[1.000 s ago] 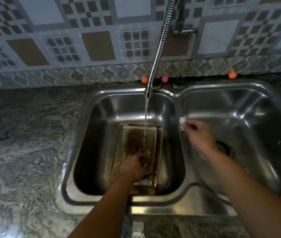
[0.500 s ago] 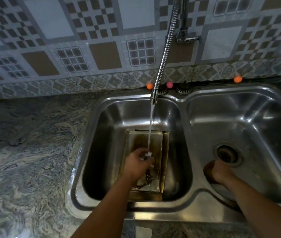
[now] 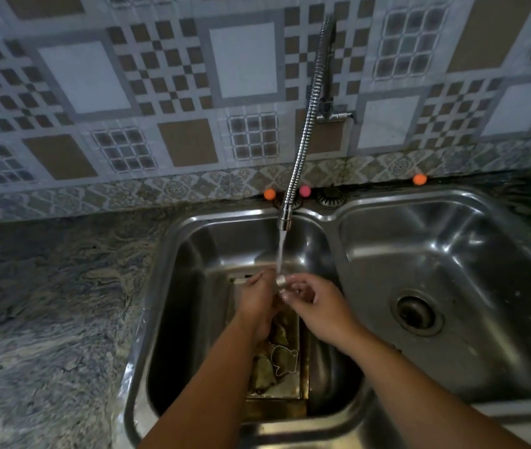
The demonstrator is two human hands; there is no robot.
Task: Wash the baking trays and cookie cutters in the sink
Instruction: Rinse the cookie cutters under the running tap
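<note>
I see both hands together under the running water in the left basin of the double sink (image 3: 173, 273). My left hand (image 3: 259, 303) and right hand (image 3: 317, 306) meet at one small pale metal piece (image 3: 279, 280) — most likely a cookie cutter, though it is too small to be sure — pinched between the fingertips of both, right where the stream from the flexible spring faucet (image 3: 306, 131) lands.

Below the hands, one dirty baking tray (image 3: 293, 388) lies flat on the bottom of the left basin, stained brown and holding murky water. I count one clear cookie cutter (image 3: 284, 360) lying in it, an outline shape near the tray's middle; whether more sit beneath my left forearm I cannot tell.

The right basin shows one drain (image 3: 417, 315). Three small balls sit along the back rim of the sink — two orange (image 3: 269, 194) (image 3: 419, 179) and one pink (image 3: 305, 191). The marbled bench (image 3: 47, 303) stretches to the left.
</note>
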